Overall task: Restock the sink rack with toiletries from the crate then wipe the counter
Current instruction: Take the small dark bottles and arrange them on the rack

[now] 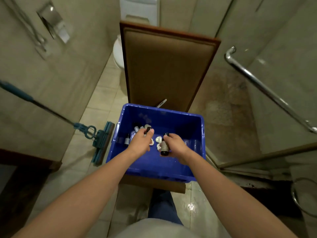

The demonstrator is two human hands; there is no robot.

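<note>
A blue plastic crate [185,124] sits on the near end of a brown padded bench [164,66]. Inside lie small dark toiletry bottles [127,140] and a few pale soap pieces [158,139]. Both my hands are down in the crate. My left hand [141,143] grips a small dark bottle [148,130], of which only the cap end shows above my fingers. My right hand [175,146] holds another dark bottle with a pale label [164,146], upright. The sink rack and the counter are out of view.
A blue mop [101,143] leans against the left wall, its head on the tiled floor beside the crate. A toilet [118,52] stands beyond the bench. A glass shower door with a chrome handle [260,86] is on the right. A chrome ring [303,196] hangs at lower right.
</note>
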